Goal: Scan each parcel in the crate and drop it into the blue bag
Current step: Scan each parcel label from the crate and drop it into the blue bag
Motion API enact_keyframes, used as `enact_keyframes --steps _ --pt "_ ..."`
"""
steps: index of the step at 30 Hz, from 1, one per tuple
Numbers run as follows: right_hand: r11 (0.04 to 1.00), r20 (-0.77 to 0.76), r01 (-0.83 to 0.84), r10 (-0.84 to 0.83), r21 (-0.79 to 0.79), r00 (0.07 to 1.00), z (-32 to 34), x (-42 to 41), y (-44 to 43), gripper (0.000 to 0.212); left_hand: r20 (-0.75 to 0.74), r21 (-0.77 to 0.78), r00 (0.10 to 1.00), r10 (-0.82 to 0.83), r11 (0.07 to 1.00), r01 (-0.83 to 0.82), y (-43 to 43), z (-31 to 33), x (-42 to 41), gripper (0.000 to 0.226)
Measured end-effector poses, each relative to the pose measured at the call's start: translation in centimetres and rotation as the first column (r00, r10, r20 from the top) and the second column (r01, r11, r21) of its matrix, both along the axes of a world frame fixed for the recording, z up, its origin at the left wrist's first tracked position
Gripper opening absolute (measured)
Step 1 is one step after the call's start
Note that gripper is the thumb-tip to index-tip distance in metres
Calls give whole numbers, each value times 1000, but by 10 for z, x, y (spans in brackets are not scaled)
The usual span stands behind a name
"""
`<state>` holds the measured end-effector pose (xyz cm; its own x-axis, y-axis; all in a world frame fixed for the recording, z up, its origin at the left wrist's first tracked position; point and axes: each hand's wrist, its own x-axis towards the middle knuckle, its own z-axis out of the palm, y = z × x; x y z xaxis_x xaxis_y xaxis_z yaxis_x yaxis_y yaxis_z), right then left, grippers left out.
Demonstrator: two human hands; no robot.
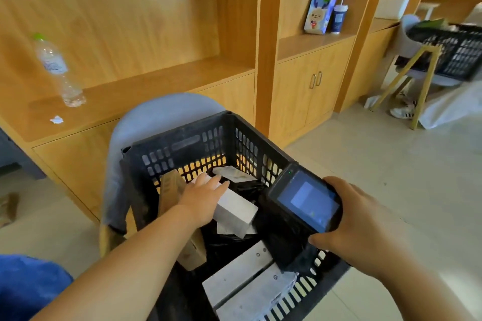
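Note:
A black slatted crate (182, 146) stands on a grey chair and holds several parcels. My left hand (202, 194) reaches into it and lies on top of a white box parcel (236, 212), fingers spread over its far end. Beside that box stand a brown cardboard parcel (170, 190), black plastic bags (229, 245) and flat grey-white parcels (240, 272). My right hand (357, 227) grips a black handheld scanner (305, 200) with a lit screen over the crate's right rim. A corner of the blue bag (26, 286) shows at the lower left.
Wooden shelving runs behind the crate, with a plastic water bottle (56, 70) on its ledge, and a gift bag (319, 8) and cup further right. At the far right stands a second black crate (459, 52) on a chair. Tiled floor lies to the right.

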<state>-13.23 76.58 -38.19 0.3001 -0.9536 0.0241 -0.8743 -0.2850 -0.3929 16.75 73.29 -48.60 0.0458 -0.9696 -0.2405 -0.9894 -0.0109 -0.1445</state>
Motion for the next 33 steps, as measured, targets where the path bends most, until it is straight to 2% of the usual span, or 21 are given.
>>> enact_keyframes --steps 2,4,7,11,13,15,19,24,27,33 --pt "1000 0 0 0 11 1000 -3 0 -7 92 64 51 997 -39 998 36 -11 -5 -1 86" --pt "1000 -20 7 -6 19 1000 -5 1 -13 92 116 45 990 -79 996 74 -18 -7 -3 79" --pt "1000 -36 18 -17 14 999 -8 2 -19 94 181 -27 972 -149 987 156 -22 -3 -7 60" --pt "1000 -15 23 -23 6 1000 -7 2 -18 93 163 -155 976 -145 973 171 -14 8 -2 56" --pt "1000 17 31 -31 -4 999 -3 2 -14 91 81 -238 990 -117 962 133 -4 18 1 57" --pt "999 40 38 -38 -10 998 1 2 -8 89 -70 -310 996 -62 950 37 11 31 3 57" --pt "999 80 43 -42 -17 996 10 1 9 91 -313 -441 949 -18 888 -129 52 61 11 56" --pt "999 116 14 -10 -31 993 19 3 35 91 -613 -563 786 -81 743 -362 114 91 25 64" --pt "999 143 -11 16 -37 990 22 10 52 91 -706 -536 700 -112 730 -423 158 98 29 67" --pt "992 178 -99 113 -83 978 23 27 79 87 -853 -363 515 -80 801 -477 225 83 27 63"
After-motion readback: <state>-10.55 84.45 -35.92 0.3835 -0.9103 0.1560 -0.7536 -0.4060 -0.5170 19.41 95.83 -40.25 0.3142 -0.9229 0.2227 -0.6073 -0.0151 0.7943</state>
